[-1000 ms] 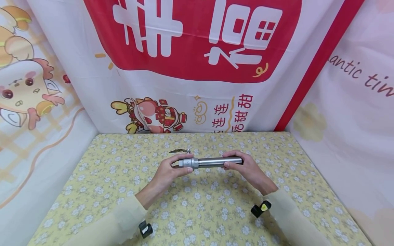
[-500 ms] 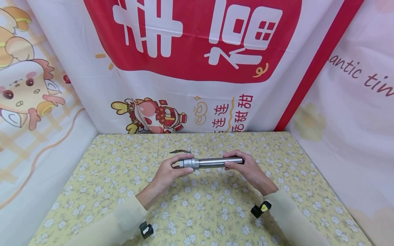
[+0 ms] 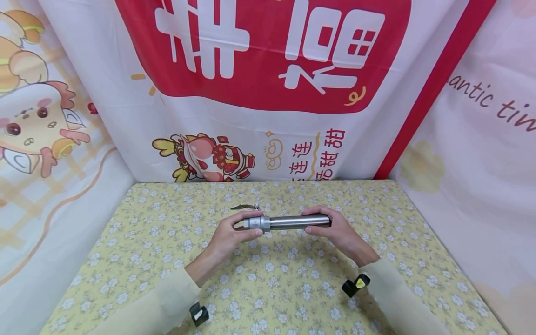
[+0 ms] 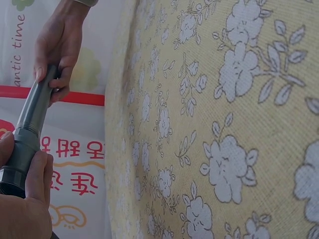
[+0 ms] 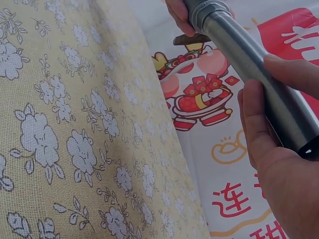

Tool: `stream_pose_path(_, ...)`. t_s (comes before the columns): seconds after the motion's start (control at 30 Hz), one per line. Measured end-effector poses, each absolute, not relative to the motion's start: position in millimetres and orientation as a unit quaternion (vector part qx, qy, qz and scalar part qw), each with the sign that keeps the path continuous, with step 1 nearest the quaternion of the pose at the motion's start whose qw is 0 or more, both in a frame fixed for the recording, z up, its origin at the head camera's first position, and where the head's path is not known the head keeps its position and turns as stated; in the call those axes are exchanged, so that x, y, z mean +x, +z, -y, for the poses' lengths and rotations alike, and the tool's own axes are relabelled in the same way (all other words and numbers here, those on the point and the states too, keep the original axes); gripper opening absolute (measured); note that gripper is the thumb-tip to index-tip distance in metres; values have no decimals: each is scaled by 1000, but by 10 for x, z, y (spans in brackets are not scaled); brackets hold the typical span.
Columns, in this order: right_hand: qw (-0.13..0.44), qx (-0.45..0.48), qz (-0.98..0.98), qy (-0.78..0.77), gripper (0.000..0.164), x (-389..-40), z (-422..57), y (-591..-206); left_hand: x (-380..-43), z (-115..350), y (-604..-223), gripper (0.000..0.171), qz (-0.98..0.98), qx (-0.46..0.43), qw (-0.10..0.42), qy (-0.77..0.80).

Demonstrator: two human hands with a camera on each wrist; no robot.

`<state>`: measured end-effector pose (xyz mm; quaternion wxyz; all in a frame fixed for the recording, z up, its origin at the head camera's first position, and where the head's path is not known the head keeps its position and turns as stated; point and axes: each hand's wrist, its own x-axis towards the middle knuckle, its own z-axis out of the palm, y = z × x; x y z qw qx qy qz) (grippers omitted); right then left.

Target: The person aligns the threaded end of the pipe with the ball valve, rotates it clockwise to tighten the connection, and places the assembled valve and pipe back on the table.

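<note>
Both hands hold a metal ball valve joined to a steel pipe, level above the table in the head view. My left hand (image 3: pixel 228 235) grips the ball valve (image 3: pixel 256 223) at its hexagonal body, thumb on the near side and fingers on the far side. A dark lever handle (image 3: pixel 243 206) sticks out behind it. The steel pipe (image 3: pixel 291 222) runs right from the valve, and my right hand (image 3: pixel 335 230) holds its far end between thumb and fingers. Threads (image 5: pixel 217 17) show at the joint in the right wrist view. The pipe's outer end (image 5: pixel 311 147) is an open hole.
A table with a yellow flowered cloth (image 3: pixel 268 288) lies below the hands. Behind it hangs a white and red printed curtain (image 3: pixel 268 97), with more printed cloth (image 3: pixel 473 186) along the sides. Black straps (image 3: pixel 355 284) sit at the wrists of the pale sleeves.
The right hand's fingers have shifted slightly around the pipe. The left hand and the valve stay almost in place.
</note>
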<state>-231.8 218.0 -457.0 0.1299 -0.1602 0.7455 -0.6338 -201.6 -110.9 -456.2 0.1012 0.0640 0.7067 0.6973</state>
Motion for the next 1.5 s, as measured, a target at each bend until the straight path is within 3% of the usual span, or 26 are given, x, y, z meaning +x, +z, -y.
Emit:
stream_pose_path(0.47, 137, -162, -754, -621, 55, -2321, -2195, -4581, -2019, 1102, -4566, 50, -706, 65, 102, 698)
stream_pose_path(0.8, 136, -154, -760, -617, 44, -2325, -2199, -4582, -2020, 1092, -4556, 52, -707, 60, 102, 697)
stream_pose_path(1.5, 135, -129, -760, -623, 43, -2329, -2198, -4596, -2021, 1082, -4564, 53, -711, 69, 102, 692)
